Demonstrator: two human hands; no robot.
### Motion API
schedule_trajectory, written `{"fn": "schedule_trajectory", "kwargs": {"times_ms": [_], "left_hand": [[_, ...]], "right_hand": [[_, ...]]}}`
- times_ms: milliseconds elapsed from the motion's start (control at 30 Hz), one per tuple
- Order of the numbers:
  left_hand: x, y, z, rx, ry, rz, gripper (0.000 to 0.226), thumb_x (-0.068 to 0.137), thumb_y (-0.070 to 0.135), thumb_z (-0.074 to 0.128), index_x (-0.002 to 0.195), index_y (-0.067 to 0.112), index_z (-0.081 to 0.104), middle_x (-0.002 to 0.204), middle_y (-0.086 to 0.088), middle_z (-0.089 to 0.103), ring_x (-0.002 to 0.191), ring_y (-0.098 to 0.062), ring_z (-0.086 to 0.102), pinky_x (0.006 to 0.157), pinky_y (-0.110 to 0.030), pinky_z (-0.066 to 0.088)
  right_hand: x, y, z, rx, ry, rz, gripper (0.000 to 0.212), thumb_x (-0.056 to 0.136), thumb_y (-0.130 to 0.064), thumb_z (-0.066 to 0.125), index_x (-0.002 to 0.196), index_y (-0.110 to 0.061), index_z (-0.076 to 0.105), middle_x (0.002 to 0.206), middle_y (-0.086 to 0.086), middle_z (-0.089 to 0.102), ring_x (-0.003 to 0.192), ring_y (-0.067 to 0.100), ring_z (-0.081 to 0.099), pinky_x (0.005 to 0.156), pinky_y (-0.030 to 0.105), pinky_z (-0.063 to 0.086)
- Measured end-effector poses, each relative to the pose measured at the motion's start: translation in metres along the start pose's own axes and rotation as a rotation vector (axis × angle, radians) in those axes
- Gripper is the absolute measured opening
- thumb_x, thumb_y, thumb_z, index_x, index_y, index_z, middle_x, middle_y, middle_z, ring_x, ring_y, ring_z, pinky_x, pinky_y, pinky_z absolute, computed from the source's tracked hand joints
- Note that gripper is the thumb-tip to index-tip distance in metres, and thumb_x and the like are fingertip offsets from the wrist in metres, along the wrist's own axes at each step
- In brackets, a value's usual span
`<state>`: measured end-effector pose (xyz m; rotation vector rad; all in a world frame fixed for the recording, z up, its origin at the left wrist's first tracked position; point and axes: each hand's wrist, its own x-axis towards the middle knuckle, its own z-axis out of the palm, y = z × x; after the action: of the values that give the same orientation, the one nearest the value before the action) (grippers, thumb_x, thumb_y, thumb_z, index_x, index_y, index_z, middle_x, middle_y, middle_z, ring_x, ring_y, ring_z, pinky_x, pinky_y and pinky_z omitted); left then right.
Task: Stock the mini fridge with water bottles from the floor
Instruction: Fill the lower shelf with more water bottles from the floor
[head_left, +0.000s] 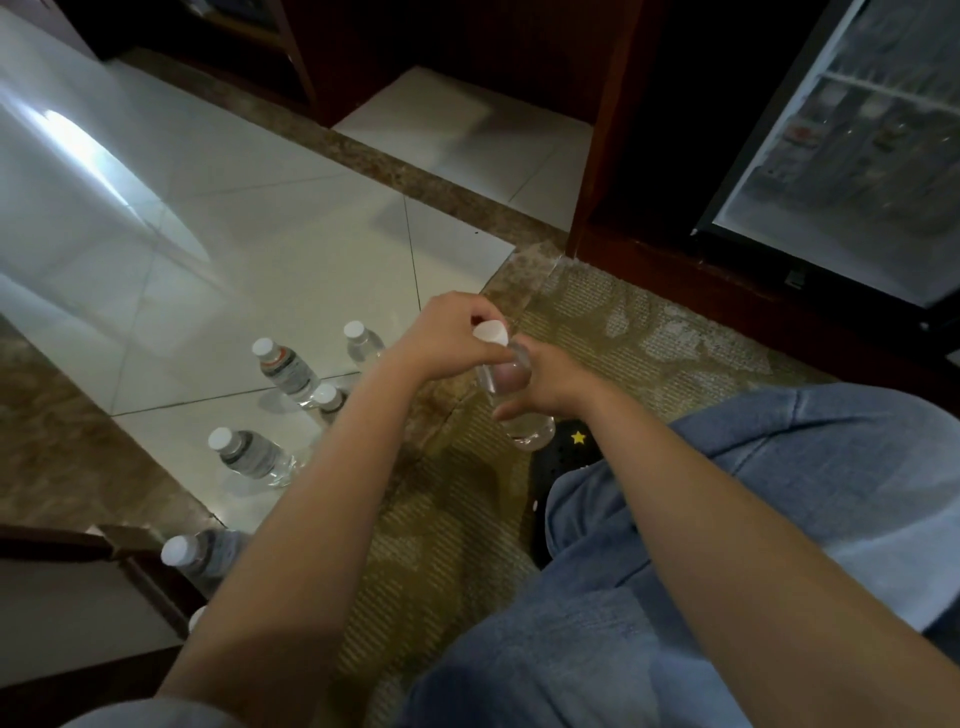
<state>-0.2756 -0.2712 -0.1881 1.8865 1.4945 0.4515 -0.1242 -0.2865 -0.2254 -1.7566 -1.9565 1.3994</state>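
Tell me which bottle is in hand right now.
The bottle over the rug: left hand pinches its neck, right hand grips its body. The other bottles stand on the floor, untouched.

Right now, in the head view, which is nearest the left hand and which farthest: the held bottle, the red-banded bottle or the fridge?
1. The held bottle: pinched near its cap by the left hand itself.
2. The red-banded bottle: standing on the tiles, to the left.
3. The fridge: far off at the upper right.
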Motion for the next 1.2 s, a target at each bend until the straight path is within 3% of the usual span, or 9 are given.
{"fn": "schedule_trajectory", "kwargs": {"times_ms": [100,167,267,333,433,567,700,833,1200], "left_hand": [[-0.006,-0.008,0.009,-0.207,0.120,-0.062,0.018,0.077,0.028,0.074,0.091,0.018,0.069,0.090,0.006,0.065,0.086,-0.012,0.060,0.074,-0.024,0.051],[-0.008,-0.020,0.017,-0.358,0.289,-0.203,0.020,0.086,0.038,0.062,0.089,0.018,0.065,0.087,0.005,0.063,0.081,-0.016,0.062,0.072,-0.028,0.053],[-0.014,-0.049,0.026,-0.434,0.580,-0.400,0.028,0.093,0.041,0.050,0.091,0.015,0.059,0.083,0.003,0.059,0.075,-0.012,0.056,0.063,-0.020,0.043],[-0.022,-0.074,0.031,-0.443,0.685,-0.509,0.024,0.095,0.035,0.051,0.092,0.012,0.056,0.085,0.001,0.057,0.076,-0.012,0.052,0.059,-0.018,0.036],[-0.037,-0.123,0.044,-0.411,0.666,-0.738,0.024,0.091,0.033,0.058,0.092,0.010,0.051,0.092,-0.006,0.055,0.082,-0.017,0.051,0.057,-0.020,0.033],[-0.056,-0.173,0.056,-0.361,0.487,-0.926,0.055,0.077,0.038,0.073,0.115,0.005,0.051,0.109,-0.010,0.057,0.100,-0.027,0.057,0.073,-0.034,0.043],[-0.053,-0.200,0.051,-0.343,0.477,-1.107,0.079,0.070,0.039,0.079,0.129,0.005,0.039,0.131,-0.016,0.046,0.117,-0.035,0.049,0.093,-0.047,0.046],[-0.040,-0.210,0.050,-0.432,0.467,-1.075,0.086,0.068,0.032,0.081,0.136,0.006,0.034,0.134,-0.015,0.045,0.123,-0.036,0.047,0.099,-0.047,0.042],[-0.014,-0.219,0.062,-0.559,0.645,-1.090,0.071,0.074,0.032,0.078,0.129,0.006,0.040,0.132,-0.013,0.053,0.122,-0.033,0.049,0.099,-0.041,0.040]], "right_hand": [[0.006,0.001,0.009,0.018,0.064,0.037,0.076,0.063,-0.018,0.086,0.129,-0.022,0.048,0.127,0.002,0.056,0.114,0.024,0.054,0.091,0.037,0.048],[0.011,0.003,0.018,-0.002,0.087,0.048,0.072,0.062,-0.020,0.087,0.124,-0.022,0.051,0.123,0.000,0.058,0.111,0.023,0.056,0.090,0.037,0.048],[0.017,0.000,0.027,-0.034,0.090,0.032,0.071,0.063,-0.021,0.086,0.124,-0.021,0.050,0.124,0.001,0.059,0.111,0.023,0.057,0.090,0.035,0.047],[0.022,-0.006,0.030,-0.004,0.096,0.038,0.076,0.063,-0.023,0.085,0.130,-0.022,0.048,0.129,0.001,0.057,0.115,0.024,0.056,0.093,0.039,0.047],[0.033,-0.019,0.032,0.057,0.119,0.043,0.078,0.064,-0.024,0.085,0.131,-0.023,0.045,0.130,0.001,0.057,0.116,0.025,0.055,0.091,0.039,0.047],[0.046,-0.031,0.034,0.060,0.135,0.026,0.076,0.066,-0.021,0.085,0.131,-0.020,0.045,0.131,0.004,0.055,0.117,0.025,0.053,0.088,0.036,0.045],[0.053,-0.034,0.038,0.060,0.125,0.037,0.080,0.066,-0.019,0.085,0.135,-0.019,0.043,0.136,0.005,0.052,0.123,0.027,0.050,0.099,0.043,0.044],[0.059,-0.031,0.046,0.033,0.114,0.053,0.081,0.066,-0.019,0.085,0.135,-0.019,0.042,0.136,0.004,0.052,0.123,0.026,0.051,0.097,0.041,0.044],[0.071,-0.022,0.044,-0.009,0.107,0.059,0.075,0.064,-0.023,0.086,0.127,-0.018,0.046,0.130,0.001,0.055,0.116,0.023,0.053,0.091,0.036,0.045]]}}
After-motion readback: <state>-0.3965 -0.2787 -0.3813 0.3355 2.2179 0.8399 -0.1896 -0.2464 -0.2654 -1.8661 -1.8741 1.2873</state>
